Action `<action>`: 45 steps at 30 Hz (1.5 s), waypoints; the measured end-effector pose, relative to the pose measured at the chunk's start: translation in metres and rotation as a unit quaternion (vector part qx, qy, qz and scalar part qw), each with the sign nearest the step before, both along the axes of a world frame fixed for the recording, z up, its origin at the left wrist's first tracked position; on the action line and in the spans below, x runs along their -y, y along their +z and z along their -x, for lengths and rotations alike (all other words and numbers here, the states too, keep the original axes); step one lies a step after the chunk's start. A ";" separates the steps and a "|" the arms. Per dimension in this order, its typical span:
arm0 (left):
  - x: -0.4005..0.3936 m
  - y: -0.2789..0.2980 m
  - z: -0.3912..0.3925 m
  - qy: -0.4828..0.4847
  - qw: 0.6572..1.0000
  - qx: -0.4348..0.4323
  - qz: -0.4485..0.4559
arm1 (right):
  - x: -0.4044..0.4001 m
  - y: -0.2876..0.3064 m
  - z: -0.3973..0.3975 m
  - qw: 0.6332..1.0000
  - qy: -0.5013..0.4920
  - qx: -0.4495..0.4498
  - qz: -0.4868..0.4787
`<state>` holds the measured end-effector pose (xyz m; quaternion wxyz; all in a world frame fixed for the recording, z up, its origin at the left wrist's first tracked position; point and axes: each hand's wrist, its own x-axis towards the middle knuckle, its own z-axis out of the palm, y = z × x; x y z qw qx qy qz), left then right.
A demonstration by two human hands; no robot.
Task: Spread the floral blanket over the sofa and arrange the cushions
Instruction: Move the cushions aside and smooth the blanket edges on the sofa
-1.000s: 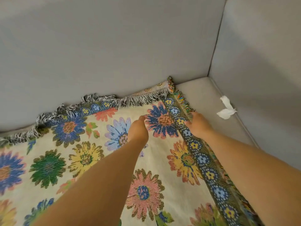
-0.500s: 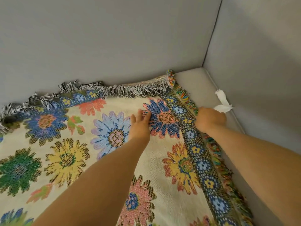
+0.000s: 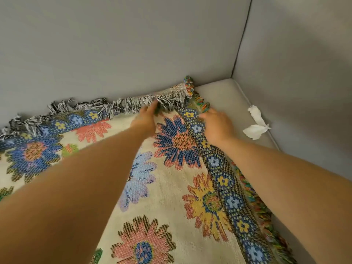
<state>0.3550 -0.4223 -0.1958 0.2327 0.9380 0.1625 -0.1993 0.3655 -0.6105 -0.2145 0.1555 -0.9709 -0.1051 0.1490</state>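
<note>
Left hand [image 3: 145, 121] pinching woven blanket [image 3: 171, 187] fringe | right hand [image 3: 219, 126] spread on border

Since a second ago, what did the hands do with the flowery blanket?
Both hands slid toward the blanket's far corner: the left hand reached up to the grey fringe, and the right hand moved along the side edge. The corner stays folded over, and the white scrap has not moved.

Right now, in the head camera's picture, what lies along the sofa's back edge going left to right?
Black-and-white fringe of the floral woven blanket → left hand → right hand → bare grey seat cushion → crumpled white tissue.
</note>
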 end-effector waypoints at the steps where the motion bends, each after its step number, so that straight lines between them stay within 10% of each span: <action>1: 0.004 0.004 -0.011 0.000 1.000 0.022 0.018 | 0.010 0.002 -0.001 0.999 0.007 0.042 0.026; 8: 0.079 0.008 -0.003 -0.091 0.991 0.088 0.048 | 0.082 -0.006 -0.002 0.983 -0.111 -0.001 0.146; 16: 0.095 0.005 0.021 0.046 0.982 -0.013 0.182 | 0.069 -0.008 0.004 0.963 -0.264 -0.057 -0.019; 22: 0.112 0.064 0.051 0.249 0.864 -0.059 0.433 | -0.008 0.066 0.017 0.768 -0.403 -0.231 -0.441; 26: 0.080 0.139 0.072 0.359 0.774 -0.015 0.522 | -0.055 0.142 0.062 0.803 -0.319 -0.226 -0.450; 36: -0.046 0.318 0.190 0.529 0.706 0.130 0.452 | -0.164 0.343 0.188 0.929 -0.020 -0.147 -0.338; 45: -0.250 0.430 0.413 0.620 0.680 0.239 0.310 | -0.351 0.450 0.356 0.934 0.154 -0.128 -0.295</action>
